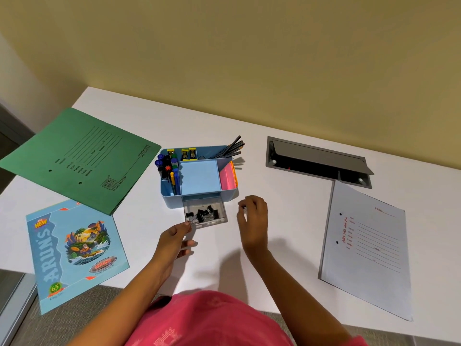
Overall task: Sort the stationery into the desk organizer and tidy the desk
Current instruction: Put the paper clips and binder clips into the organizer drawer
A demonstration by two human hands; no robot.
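Pink top [209, 320] fills the bottom edge, with both forearms reaching out over the white surface [287, 221]. Left hand [174, 237] angles up toward the blue organizer [169, 193], thumb and forefinger pinching a black clip [192, 221] right at the front-left corner of the pulled-out clear drawer [222, 219], which has more clips [202, 216] inside. Right hand [253, 216] hovers just right of the drawer with fingers curled inward, can't tell if it's holding anything.

The left hand [174, 236] pinches a binder clip [190, 215] in the organizer's [172, 196] open drawer [212, 224]; the right hand [252, 216] hovers beside it, fingers curled.
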